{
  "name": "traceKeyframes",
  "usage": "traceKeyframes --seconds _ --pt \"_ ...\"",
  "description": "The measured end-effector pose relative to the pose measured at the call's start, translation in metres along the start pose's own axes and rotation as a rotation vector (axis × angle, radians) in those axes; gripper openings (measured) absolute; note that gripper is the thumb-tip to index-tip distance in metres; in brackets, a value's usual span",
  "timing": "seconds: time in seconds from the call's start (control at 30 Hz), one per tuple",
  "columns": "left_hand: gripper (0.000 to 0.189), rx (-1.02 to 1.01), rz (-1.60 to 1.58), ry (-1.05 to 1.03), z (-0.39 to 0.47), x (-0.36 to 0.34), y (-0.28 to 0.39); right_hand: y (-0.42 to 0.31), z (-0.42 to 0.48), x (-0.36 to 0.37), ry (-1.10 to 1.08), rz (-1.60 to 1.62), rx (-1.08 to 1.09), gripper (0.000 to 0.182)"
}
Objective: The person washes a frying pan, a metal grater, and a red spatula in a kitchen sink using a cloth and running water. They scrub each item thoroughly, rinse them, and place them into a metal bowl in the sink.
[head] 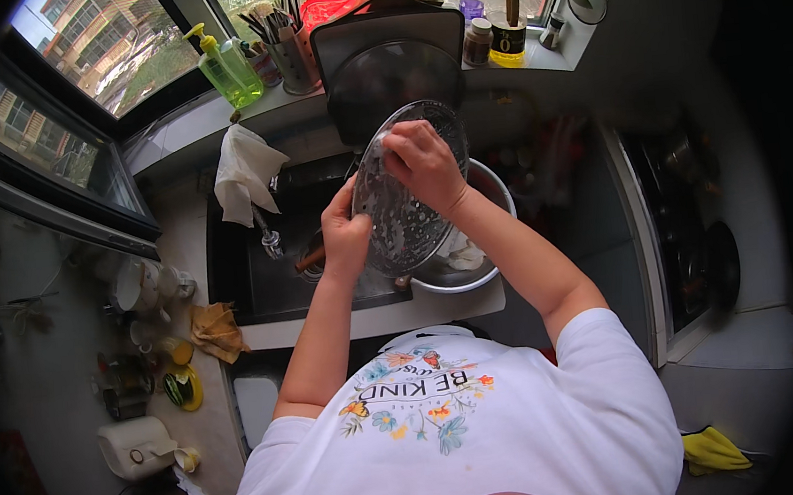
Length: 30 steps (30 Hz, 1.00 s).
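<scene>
My left hand (345,231) grips the left rim of a round, clear pot lid (402,226), probably glass, which is tilted steeply over the sink's right side. Water drops and whitish suds cover its face. My right hand (424,164) presses curled fingers against the upper part of that face. Something whitish shows at its fingertips; whether it is foam or a cloth, I cannot tell. Behind and below the lid, a metal basin (453,287) sits on the counter with a pale cloth (466,255) inside. A brown handle (310,259) shows in the black sink (267,301).
A white cloth (245,172) drapes over the faucet (270,241). On the sill stand a green pump bottle (229,71), a metal utensil holder (296,65) and several bottles. A brown cloth (218,331) lies left of the sink. An open window sash (71,170) juts in.
</scene>
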<state>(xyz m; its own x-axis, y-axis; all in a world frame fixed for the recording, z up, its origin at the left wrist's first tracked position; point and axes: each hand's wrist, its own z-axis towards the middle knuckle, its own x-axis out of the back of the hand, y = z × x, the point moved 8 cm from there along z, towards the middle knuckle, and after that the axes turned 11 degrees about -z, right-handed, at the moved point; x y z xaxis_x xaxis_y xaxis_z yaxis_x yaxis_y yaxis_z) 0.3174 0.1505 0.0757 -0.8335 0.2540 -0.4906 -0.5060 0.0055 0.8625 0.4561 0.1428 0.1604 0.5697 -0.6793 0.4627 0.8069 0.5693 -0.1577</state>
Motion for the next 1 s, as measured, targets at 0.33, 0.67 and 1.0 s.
traceKeyframes --seconds 0.33,0.67,1.0 --pt "0.062 -0.008 0.105 -0.164 -0.013 -0.040 0.003 0.074 -0.048 0.002 0.173 0.027 -0.424 0.021" --pt "0.057 -0.030 0.279 -0.164 -0.012 -0.038 0.003 -0.024 -0.017 0.006 -0.013 0.027 0.431 0.025" --pt "0.058 0.028 0.213 -0.179 -0.013 -0.054 0.016 0.090 -0.028 0.000 0.015 0.062 -0.150 0.031"
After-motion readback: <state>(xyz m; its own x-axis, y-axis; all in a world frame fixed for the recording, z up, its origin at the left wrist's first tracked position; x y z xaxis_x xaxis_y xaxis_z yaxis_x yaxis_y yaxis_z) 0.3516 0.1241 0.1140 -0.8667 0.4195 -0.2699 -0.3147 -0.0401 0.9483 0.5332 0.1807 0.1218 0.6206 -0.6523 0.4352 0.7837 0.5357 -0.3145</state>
